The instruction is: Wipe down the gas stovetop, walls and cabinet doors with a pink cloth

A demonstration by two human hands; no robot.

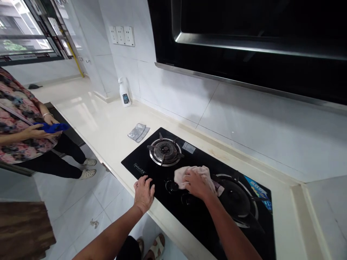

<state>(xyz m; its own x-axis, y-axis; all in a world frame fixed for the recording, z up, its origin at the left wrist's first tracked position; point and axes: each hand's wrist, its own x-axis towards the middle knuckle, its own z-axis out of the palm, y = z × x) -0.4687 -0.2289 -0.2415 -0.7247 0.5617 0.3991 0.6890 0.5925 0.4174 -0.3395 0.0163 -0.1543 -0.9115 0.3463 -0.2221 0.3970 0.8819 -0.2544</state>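
Observation:
My right hand (pixel 195 184) presses a pale pinkish cloth (pixel 204 175) onto the black glass gas hob (pixel 159 177), between its two burners. Part of the cloth hides beneath my fingers and palm. My left hand (pixel 144 191) rests on the hob's front edge near the printed brand lettering, fingers spread and holding nothing. The far burner (pixel 164 151) has a metal ring and pan supports. The nearer burner (pixel 234 198) lies partly behind my right forearm. Control knobs (pixel 172 186) sit just left of the cloth.
A silvery scouring cloth (pixel 138 132) lies on the cream countertop (pixel 94 119), with a white spray bottle (pixel 124 93) against the wall. The black range hood (pixel 244 47) overhangs the back. At left, another person (pixel 24 122) holds a blue cloth (pixel 51 127).

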